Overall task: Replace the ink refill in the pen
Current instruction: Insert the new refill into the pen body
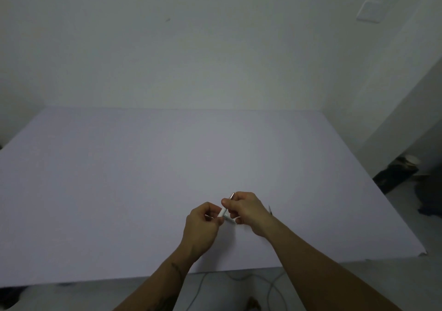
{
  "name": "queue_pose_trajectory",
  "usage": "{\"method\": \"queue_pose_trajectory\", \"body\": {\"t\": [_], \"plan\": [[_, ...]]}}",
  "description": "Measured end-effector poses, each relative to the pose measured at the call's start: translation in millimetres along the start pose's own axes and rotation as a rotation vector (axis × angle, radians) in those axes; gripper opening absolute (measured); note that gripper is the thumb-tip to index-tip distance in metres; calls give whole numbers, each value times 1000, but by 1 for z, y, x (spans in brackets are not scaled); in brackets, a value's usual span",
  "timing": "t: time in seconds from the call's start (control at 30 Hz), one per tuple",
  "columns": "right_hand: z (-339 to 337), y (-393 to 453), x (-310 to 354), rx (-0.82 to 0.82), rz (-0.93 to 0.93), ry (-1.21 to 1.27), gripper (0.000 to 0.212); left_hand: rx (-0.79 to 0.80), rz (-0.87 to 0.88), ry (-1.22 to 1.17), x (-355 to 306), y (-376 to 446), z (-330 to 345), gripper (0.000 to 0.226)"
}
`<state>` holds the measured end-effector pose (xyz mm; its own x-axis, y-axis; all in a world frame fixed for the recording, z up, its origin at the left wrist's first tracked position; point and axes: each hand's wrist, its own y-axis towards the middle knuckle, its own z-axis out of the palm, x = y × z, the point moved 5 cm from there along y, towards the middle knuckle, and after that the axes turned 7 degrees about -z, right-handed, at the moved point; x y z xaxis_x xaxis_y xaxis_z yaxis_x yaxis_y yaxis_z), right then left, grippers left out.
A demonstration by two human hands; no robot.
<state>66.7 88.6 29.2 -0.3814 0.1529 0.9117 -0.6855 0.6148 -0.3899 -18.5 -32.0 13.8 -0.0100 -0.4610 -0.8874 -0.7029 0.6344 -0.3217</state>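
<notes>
Your left hand (203,217) and right hand (244,209) both pinch the pen (224,211), seemingly unscrewing it; next, pull the halves apart.

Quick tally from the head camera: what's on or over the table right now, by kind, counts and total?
Hands: 2, the left hand and the right hand, both over the table
White pen: 1, the pen held between both hands
Small dark thin thing beside the right wrist: 1, too small to identify
Total: 4
</notes>
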Motion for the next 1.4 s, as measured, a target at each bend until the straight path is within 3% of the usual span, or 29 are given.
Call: {"method": "queue_pose_trajectory", "body": {"t": [0.1, 0.2, 0.3, 0.43, 0.63, 0.73, 0.83, 1.0, 1.03, 1.17, 1.4], "plan": [[4, 0, -1, 62, 8, 54, 6, -11, 1, -3, 2, 1, -4, 20], [3, 2, 0, 33, -1, 68, 8, -11, -11, -7, 2, 4, -8, 20], [4, 4, 1, -7, -9, -11, 26, -12, -17, -5, 3, 4, -7, 20], [5, 3, 1, 65, -4, 5, 4, -13, -21, -24, 4, 5, -7, 19], [0, 4, -2, 23, -3, -92, 18, 7, -23, -10, 3, 5, -4, 19], [-2, 4, -1, 43, -5, -90, 3, 8, -29, -23, 3, 7, -3, 19], [-5, 5, 1, 66, -18, -13, 11, 9, -39, -26, 2, 9, -3, 20], [-7, 8, 2, 49, -11, -135, 9, 21, -43, -24, 0, 10, -2, 19], [-7, 8, 1, 63, -3, -90, 5, 21, -46, -27, 0, 10, -2, 20], [-9, 8, 2, 61, -15, 28, 20, 16, -55, -24, 0, 12, -5, 22], [-7, 11, 0, 24, -15, 33, 8, 29, -45, -2, -3, 13, -6, 22]]}}
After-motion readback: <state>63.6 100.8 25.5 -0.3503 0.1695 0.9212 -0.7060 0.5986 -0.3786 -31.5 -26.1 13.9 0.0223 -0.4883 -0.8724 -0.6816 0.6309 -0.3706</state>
